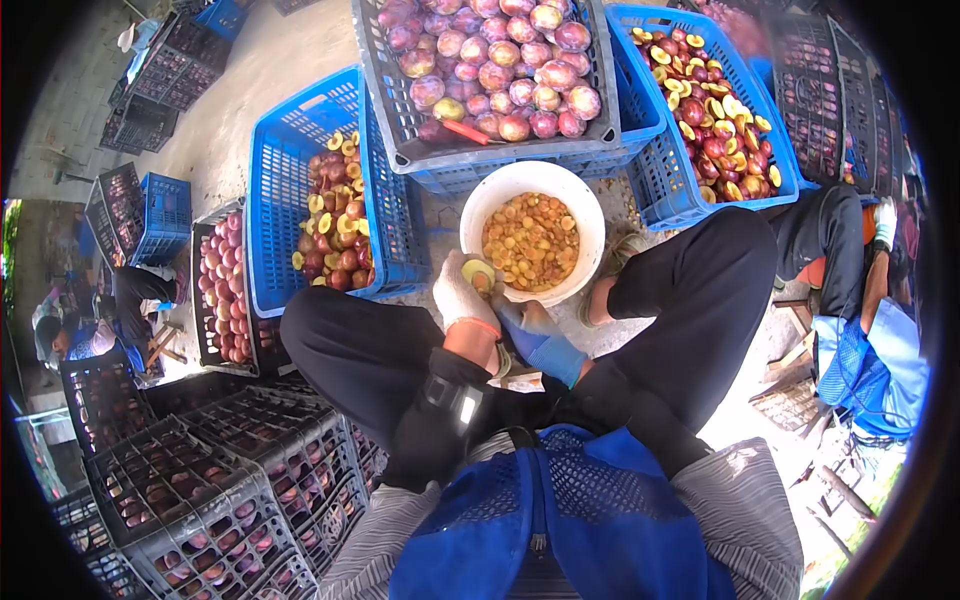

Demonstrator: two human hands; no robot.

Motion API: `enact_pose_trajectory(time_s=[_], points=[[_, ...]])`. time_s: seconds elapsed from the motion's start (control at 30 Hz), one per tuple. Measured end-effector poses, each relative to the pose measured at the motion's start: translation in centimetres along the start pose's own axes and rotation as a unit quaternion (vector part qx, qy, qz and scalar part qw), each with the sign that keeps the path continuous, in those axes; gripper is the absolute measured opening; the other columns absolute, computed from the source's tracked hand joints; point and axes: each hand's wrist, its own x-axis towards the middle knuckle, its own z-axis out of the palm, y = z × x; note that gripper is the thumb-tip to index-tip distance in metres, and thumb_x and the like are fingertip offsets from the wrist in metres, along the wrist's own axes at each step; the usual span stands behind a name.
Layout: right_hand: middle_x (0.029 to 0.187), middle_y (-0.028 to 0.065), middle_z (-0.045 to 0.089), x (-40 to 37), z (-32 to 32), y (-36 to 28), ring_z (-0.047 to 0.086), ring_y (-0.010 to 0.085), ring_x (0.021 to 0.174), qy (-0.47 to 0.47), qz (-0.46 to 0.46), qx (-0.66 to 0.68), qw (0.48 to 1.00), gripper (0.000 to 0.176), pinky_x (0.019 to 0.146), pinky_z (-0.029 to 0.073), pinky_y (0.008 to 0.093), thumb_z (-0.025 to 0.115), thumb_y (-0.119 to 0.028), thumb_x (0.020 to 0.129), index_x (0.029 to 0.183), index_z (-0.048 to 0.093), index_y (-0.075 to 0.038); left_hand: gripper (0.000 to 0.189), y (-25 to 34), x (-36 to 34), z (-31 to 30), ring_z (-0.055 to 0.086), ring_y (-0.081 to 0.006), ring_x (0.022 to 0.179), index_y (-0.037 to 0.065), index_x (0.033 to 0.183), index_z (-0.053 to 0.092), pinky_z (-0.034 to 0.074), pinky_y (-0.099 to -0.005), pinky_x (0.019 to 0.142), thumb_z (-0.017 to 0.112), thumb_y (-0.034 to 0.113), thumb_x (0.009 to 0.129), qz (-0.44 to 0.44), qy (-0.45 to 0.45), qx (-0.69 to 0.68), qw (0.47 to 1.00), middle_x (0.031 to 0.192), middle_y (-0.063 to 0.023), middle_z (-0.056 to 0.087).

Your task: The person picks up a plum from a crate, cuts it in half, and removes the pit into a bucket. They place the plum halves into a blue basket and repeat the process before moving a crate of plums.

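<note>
My left hand (pixel 463 293), in a white glove, grips a cut plum (pixel 479 275) with its yellow-green flesh facing up. Close against it, my right hand (pixel 540 338) wears a blue-and-grey glove. Its fingers are curled near the plum's lower side, and what they hold, if anything, is hidden. Just beyond both hands stands a white bucket (pixel 476 205) part filled with brownish-orange plum stones (pixel 530 240). A red-handled tool (pixel 465 132) lies on the whole plums (pixel 500 75) in the black crate ahead.
Blue crates of halved plums stand left (pixel 262 200) and right (pixel 655 190). The black crate (pixel 385 110) rests on a blue one. Stacked plum crates (pixel 190 480) fill the lower left. Another worker's leg (pixel 835 240) and gloved hand (pixel 885 222) are at right.
</note>
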Motion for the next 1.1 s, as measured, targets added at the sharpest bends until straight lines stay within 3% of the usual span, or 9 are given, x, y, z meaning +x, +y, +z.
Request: enact_pose_trajectory(time_s=[0.13,0.27,0.37,0.47,0.6,0.7,0.8,1.0,1.1], points=[[0.085,0.0196,0.071,0.1,0.6,1.0,0.069,0.0393,0.077,0.046,-0.042,0.010,0.998,0.036,0.070,0.052,0.0474,0.047,-0.037,0.106,0.113,0.065,-0.006,0.028,-1.1,0.3,-0.4,0.059,-0.0229,0.056,0.011,0.079,0.056,0.045,-0.0298,0.047,0.056,0.033,0.096,0.165,-0.023,0.059,0.984,0.070,-0.0082,0.062],[0.073,0.0170,0.070,0.2,0.0,0.2,0.068,0.0322,0.068,-0.034,0.083,0.079,0.993,0.054,0.069,0.052,0.0431,0.047,-0.047,0.106,0.086,0.071,-0.002,0.029,0.7,0.3,-1.0,0.058,-0.0218,0.056,0.009,0.077,0.054,0.045,-0.0296,0.047,0.055,0.029,0.098,-0.058,-0.060,-0.053,0.995,0.069,-0.0078,0.060],[0.071,0.0158,0.069,-0.1,0.1,-0.6,0.068,0.0290,0.066,0.004,0.090,0.093,0.992,0.055,0.068,0.052,0.0412,0.046,-0.048,0.106,0.087,0.070,-0.002,0.030,0.5,-0.8,-0.3,0.057,-0.0215,0.054,0.008,0.076,0.055,0.044,-0.0295,0.046,0.054,0.028,0.099,0.034,-0.029,0.022,0.999,0.068,-0.0079,0.060],[0.066,0.0115,0.066,-0.4,0.0,-1.0,0.066,0.0232,0.062,0.000,0.093,0.159,0.983,0.057,0.063,0.051,0.0379,0.047,-0.050,0.106,0.087,0.069,0.000,0.033,-0.7,0.2,-0.8,0.058,-0.0203,0.056,0.004,0.074,0.059,0.045,-0.0307,0.051,0.053,0.028,0.097,0.313,-0.055,0.178,0.931,0.067,-0.0101,0.061],[0.064,0.0061,0.062,-0.3,-0.7,-0.8,0.061,0.0175,0.058,-0.038,0.147,0.191,0.970,0.057,0.055,0.047,0.0331,0.050,-0.052,0.105,0.088,0.067,0.000,0.038,0.1,0.1,-0.8,0.056,-0.0187,0.056,0.003,0.075,0.063,0.042,-0.0313,0.050,0.054,0.031,0.098,0.046,-0.107,0.043,0.992,0.068,-0.0098,0.062],[0.061,0.0026,0.057,-0.3,-1.2,-0.2,0.054,0.0132,0.050,-0.085,0.177,0.215,0.957,0.057,0.047,0.041,0.0297,0.051,-0.055,0.104,0.083,0.063,-0.003,0.040,0.7,-0.4,-0.7,0.054,-0.0202,0.053,0.006,0.075,0.057,0.040,-0.0299,0.047,0.055,0.036,0.100,-0.037,-0.127,-0.043,0.990,0.065,-0.0101,0.058],[0.060,-0.0001,0.054,-0.9,-0.9,-0.8,0.047,0.0096,0.046,-0.099,0.199,0.284,0.933,0.055,0.043,0.035,0.0267,0.051,-0.056,0.103,0.081,0.061,-0.006,0.039,0.0,0.3,-1.3,0.051,-0.0224,0.051,0.009,0.072,0.053,0.037,-0.0307,0.045,0.054,0.036,0.100,0.148,-0.186,0.095,0.967,0.064,-0.0099,0.055],[0.058,-0.0036,0.044,-1.4,-2.6,-3.7,0.032,0.0056,0.040,-0.176,0.248,0.325,0.895,0.049,0.039,0.024,0.0249,0.053,-0.057,0.102,0.086,0.057,-0.011,0.037,0.8,0.4,-1.4,0.051,-0.0229,0.049,0.011,0.070,0.051,0.032,-0.0307,0.038,0.053,0.036,0.098,-0.093,-0.323,-0.047,0.941,0.062,-0.0095,0.053],[0.050,-0.0045,0.036,-0.6,-1.9,-1.6,0.032,0.0069,0.038,-0.195,0.353,0.557,0.726,0.052,0.038,0.025,0.0255,0.046,-0.059,0.104,0.088,0.055,-0.011,0.041,1.0,0.8,-0.2,0.050,-0.0230,0.049,0.011,0.070,0.053,0.032,-0.0299,0.039,0.054,0.040,0.099,-0.122,-0.319,0.019,0.940,0.061,-0.0096,0.053]])
